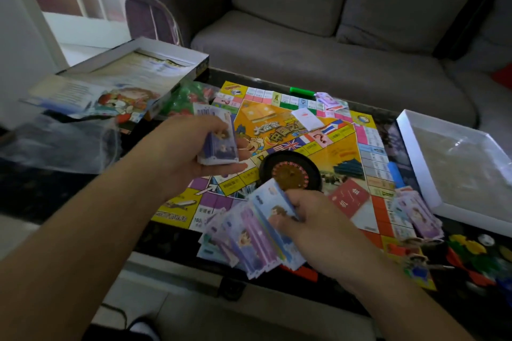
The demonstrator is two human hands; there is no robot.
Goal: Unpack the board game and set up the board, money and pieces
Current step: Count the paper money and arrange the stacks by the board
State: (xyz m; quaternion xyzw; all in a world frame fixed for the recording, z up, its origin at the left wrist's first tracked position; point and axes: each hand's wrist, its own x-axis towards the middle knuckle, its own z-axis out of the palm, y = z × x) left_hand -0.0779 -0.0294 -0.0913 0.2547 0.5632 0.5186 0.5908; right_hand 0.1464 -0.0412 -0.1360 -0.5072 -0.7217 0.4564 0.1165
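The colourful game board lies unfolded on the dark coffee table. My left hand grips a thick stack of purple play money above the board's left side. At the board's near edge, my right hand pinches the top of a fanned pile of banknotes. A black roulette wheel sits on the board between my hands. A red card deck and a white card deck lie on the board. More banknotes lie at the right and at the far edge.
The open game box with leaflets sits at the table's left, above a clear plastic bag. A bag of green and red pieces lies beside it. A white box lid stands at the right. Loose tokens and character figures crowd the near right. A grey sofa is behind.
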